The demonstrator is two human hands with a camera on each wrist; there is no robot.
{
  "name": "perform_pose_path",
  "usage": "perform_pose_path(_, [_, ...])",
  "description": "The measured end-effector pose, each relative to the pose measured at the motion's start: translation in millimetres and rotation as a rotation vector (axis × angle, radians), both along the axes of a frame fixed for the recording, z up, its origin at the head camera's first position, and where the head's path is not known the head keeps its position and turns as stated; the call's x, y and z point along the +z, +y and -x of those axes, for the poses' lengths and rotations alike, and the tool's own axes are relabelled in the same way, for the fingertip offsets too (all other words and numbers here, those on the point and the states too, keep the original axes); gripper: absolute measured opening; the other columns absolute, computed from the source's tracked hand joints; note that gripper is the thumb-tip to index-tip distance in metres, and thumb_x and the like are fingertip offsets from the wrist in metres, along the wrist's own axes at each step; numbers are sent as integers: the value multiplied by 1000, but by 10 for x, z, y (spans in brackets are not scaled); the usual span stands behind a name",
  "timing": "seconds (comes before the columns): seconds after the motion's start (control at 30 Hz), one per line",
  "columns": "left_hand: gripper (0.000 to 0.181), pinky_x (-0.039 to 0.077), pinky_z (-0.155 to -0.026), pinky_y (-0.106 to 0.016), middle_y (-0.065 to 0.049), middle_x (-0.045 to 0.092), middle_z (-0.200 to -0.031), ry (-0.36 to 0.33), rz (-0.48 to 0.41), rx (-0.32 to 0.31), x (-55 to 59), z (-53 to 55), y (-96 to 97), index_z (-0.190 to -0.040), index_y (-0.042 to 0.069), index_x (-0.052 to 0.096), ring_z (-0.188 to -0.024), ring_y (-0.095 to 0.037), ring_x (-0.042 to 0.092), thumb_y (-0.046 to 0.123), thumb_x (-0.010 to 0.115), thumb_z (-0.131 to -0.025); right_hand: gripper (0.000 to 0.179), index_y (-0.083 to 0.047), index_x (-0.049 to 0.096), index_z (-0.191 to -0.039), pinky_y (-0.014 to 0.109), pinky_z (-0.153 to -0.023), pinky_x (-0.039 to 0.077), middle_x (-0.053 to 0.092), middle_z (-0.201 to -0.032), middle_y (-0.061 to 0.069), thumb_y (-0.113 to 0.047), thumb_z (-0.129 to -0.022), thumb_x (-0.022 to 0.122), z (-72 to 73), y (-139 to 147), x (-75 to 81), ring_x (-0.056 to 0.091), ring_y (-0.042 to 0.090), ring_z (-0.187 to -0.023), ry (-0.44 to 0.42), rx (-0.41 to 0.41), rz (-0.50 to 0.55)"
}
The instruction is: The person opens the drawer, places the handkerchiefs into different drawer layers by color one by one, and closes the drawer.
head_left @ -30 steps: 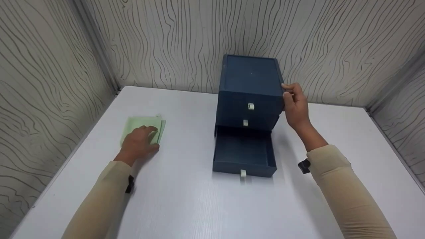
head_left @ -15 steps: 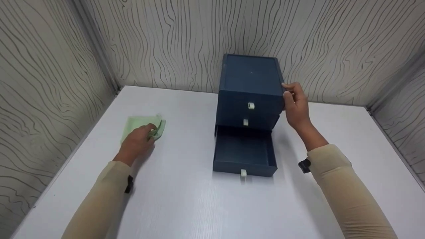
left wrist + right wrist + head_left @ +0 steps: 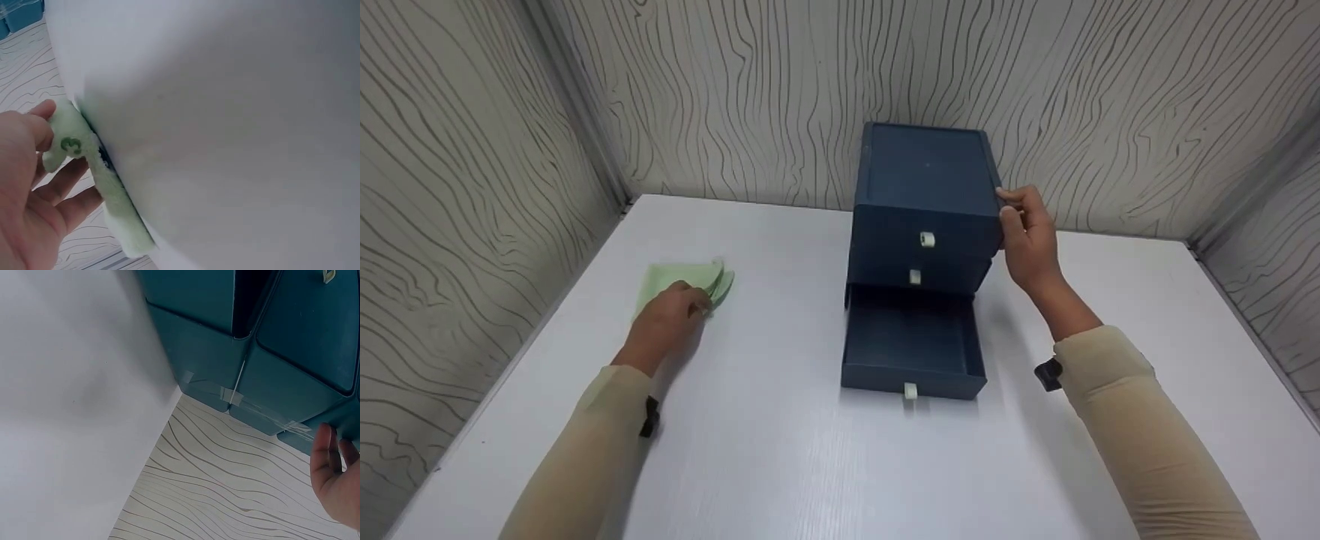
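Note:
At the left of the table lies a folded pale green towel (image 3: 671,275), fuzzy and with a dark green mark in the left wrist view. My left hand (image 3: 662,322) pinches its near right corner, bending the layers upward between thumb and fingers. The rest of the towel lies on the table. A dark blue drawer cabinet (image 3: 928,171) stands at the back, its bottom drawer (image 3: 913,379) pulled out with nothing seen inside. My right hand (image 3: 1030,251) holds the cabinet's upper right edge, thumb near the front corner; in the right wrist view its fingertips touch the side.
The two upper drawers are pushed in, each with a small pale pull tab (image 3: 927,239). Clear tape (image 3: 230,395) runs along the cabinet's side. Wood-grain panels (image 3: 735,97) wall the white table (image 3: 780,450) at the back and both sides.
My left hand's fingers have closed on the towel's near right corner and folded it up. The right hand, cabinet and pulled-out drawer stay in place.

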State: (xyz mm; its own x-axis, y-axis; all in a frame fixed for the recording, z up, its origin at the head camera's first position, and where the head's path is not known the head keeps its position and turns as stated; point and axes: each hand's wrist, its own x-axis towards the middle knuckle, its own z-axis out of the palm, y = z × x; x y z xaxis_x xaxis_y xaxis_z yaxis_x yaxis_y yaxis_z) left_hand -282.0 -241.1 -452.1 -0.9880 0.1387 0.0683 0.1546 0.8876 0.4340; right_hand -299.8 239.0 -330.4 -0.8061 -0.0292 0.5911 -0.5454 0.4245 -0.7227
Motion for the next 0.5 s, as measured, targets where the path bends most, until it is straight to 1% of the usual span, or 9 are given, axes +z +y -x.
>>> perform_pose_path(0.1, [18,50,-87,-45,-10,60,-104,1,-23,14,-12,-4,-23,-106,10,69,-98,-28,61,13,59,-91,33,11,51,-118,19,-57,44,51,-75,-11,-15,-101,39,0,2,-3,48,5,-58,15,6,-1])
perform_pose_path(0.17, [22,50,-86,-45,-10,60,-103,-6,-32,24,-14,-6,-35,-107,10,68,-95,-27,59,13,62,-86,35,11,51,-118,18,-57,44,51,-75,-11,-18,-102,39,0,3,-5,48,4,-58,21,8,-2])
perform_pose_path(0.27, [28,49,-87,-46,-9,59,-104,-28,-37,41,-16,-6,-46,-108,12,67,-95,-26,58,10,65,-80,38,11,51,-118,18,-56,43,51,-75,-11,-22,-102,41,0,4,-10,48,4,-58,26,9,1])
perform_pose_path(0.4, [31,49,-88,-46,-10,60,-105,-42,-48,58,-15,-4,-54,-110,13,66,-98,-27,57,8,66,-79,38,10,52,-118,19,-57,44,51,-73,-10,-23,-102,41,-2,4,-11,48,4,-59,24,9,5])
perform_pose_path(0.5, [30,50,-84,-44,-10,59,-105,-44,-71,68,-8,-8,-65,-111,13,66,-96,-26,56,9,66,-81,36,10,51,-118,19,-57,44,51,-73,-10,-19,-102,40,-4,3,-11,48,4,-59,22,7,2])
